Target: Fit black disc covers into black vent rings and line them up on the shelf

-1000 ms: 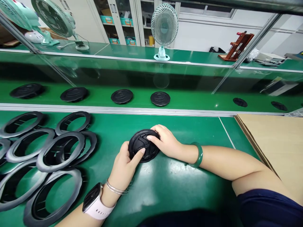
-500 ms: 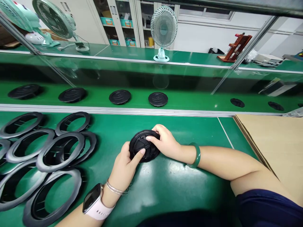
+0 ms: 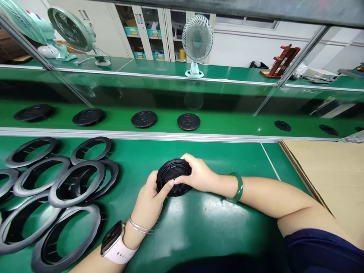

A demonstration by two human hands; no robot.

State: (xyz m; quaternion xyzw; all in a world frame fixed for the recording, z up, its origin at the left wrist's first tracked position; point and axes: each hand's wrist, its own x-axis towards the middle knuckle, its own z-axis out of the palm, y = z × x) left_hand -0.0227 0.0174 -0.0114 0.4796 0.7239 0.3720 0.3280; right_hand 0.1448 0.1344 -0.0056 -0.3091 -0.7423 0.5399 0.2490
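Left hand [image 3: 152,195]: gripping the near-left rim of a black disc [image 3: 167,171], thumb laid over its upper face, the other fingers curled behind and largely hidden. Right hand [image 3: 200,174]: closed on the right side of the same disc, thumb across the face, forefinger at the far rim. The thumb tips lie close together near the disc's middle; whether they touch cannot be told.

The disc is tilted, face toward the wearer, over the middle of the green table [image 3: 241,231], nearer the far edge than the near one. Contact between disc and table is not determinable. A watch [image 3: 116,242] and thin bracelets [image 3: 139,226] are worn on the left wrist, a green bangle [image 3: 236,187] on the right.

Toward the table's left end, well apart from the disc, lies a group of black-and-grey rings [image 3: 100,176], several overlapping. At the right end is a stack of tan boards [image 3: 327,167], layered edges facing left. A metal rail [image 3: 216,136] runs along the far edge.

Beyond the rail, a green strip [image 3: 227,123] carries a spaced row of black lids [image 3: 189,121]; those at right appear smaller. Farther back stand pale green fans [image 3: 198,38] and, to the right, a reddish-brown stand [image 3: 281,62].
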